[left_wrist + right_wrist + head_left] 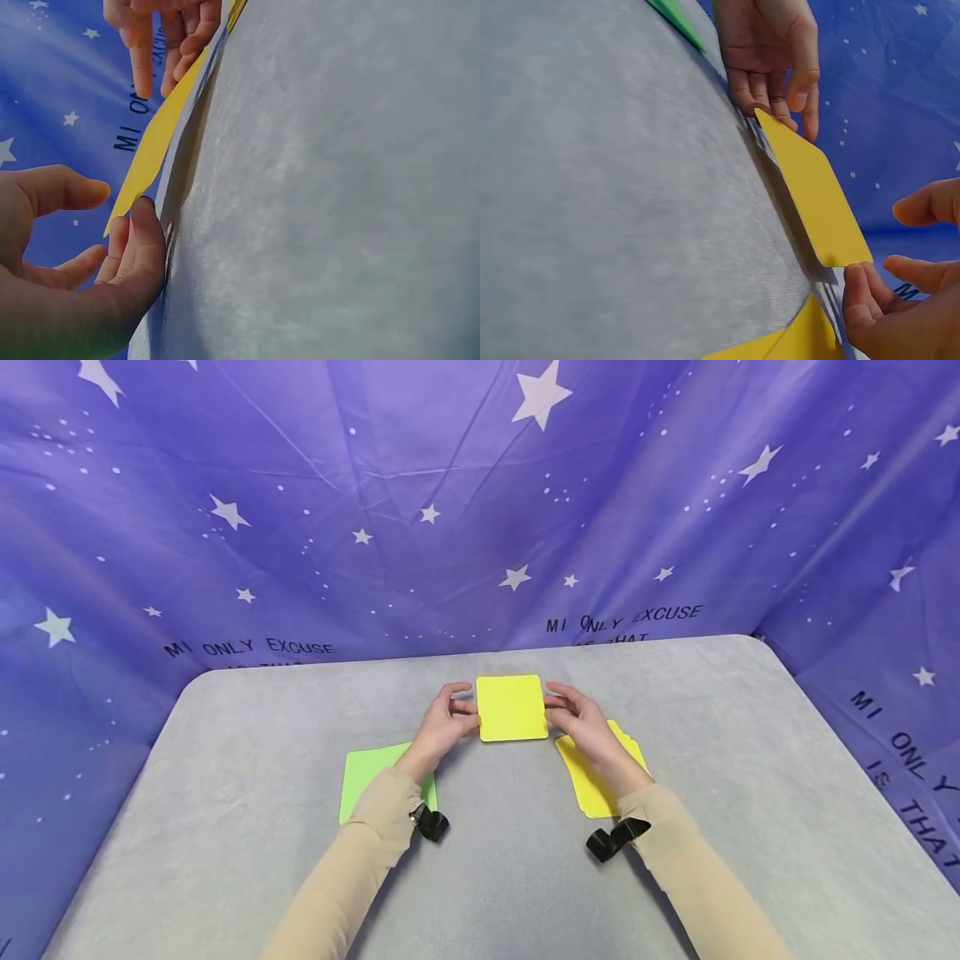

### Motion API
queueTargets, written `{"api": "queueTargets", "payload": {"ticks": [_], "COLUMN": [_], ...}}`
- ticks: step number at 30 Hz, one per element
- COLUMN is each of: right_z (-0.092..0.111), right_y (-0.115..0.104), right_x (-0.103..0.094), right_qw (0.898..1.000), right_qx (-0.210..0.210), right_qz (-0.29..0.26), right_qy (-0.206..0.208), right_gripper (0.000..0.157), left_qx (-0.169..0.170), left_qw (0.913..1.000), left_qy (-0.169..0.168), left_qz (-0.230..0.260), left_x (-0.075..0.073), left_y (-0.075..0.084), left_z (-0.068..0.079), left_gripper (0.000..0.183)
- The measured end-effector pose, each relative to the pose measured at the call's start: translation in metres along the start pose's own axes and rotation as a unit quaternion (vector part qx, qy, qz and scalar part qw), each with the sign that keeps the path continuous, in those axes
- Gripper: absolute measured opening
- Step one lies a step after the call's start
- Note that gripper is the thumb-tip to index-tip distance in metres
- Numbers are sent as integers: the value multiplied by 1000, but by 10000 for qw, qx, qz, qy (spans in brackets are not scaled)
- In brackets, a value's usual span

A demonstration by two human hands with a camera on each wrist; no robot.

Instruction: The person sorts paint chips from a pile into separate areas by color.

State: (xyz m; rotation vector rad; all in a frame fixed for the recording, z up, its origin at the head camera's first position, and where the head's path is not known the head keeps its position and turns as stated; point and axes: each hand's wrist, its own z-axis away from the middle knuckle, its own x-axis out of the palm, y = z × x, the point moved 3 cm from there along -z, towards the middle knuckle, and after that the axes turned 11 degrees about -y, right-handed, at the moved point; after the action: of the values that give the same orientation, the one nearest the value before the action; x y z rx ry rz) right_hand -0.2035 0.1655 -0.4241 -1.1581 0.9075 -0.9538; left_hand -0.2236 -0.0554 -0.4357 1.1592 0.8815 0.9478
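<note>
A yellow card (512, 708) with rounded corners spans the gap between my two hands near the table's far side. In the right wrist view its face (814, 191) appears tilted and raised, with a shadow below. My left hand (447, 717) holds its left edge at the fingertips, the index finger standing off. At the opposite edge my right hand (581, 717) does likewise, with fingertips (859, 281) touching the card's near corner. Several overlapping yellow cards (592, 781) lie beneath my right wrist. Partly hidden by my left wrist is a green card or stack (367, 777).
The grey tabletop (510, 877) has rounded far corners. A blue-purple curtain (450, 585) with stars and lettering hangs close behind it and along both sides. Black straps (431, 822) with small devices are on both wrists.
</note>
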Motion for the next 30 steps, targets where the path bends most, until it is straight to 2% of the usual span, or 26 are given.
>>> {"api": "queueTargets", "payload": {"ticks": [4,8,15,23,30], "right_z": [11,20,33,44,54], "right_y": [-2,-6,-3,3,7], "right_x": [4,9,14,16,11], "right_qw": [9992,9976,9976,9982,9987], "right_qx": [-119,-219,-330,-449,-462], "right_qz": [354,605,505,328,120], "right_qy": [150,271,345,215,156], "right_gripper": [57,58,58,59,58], "left_qx": [245,530,971,1032,1003], "left_qw": [9996,9983,9951,9945,9940], "left_qy": [-100,-117,-139,-171,-353], "left_qz": [136,221,78,100,268], "left_x": [1,4,13,17,27], "left_y": [-2,4,-1,-4,-5], "left_z": [9,21,38,52,57], "left_gripper": [59,61,60,59,60]}}
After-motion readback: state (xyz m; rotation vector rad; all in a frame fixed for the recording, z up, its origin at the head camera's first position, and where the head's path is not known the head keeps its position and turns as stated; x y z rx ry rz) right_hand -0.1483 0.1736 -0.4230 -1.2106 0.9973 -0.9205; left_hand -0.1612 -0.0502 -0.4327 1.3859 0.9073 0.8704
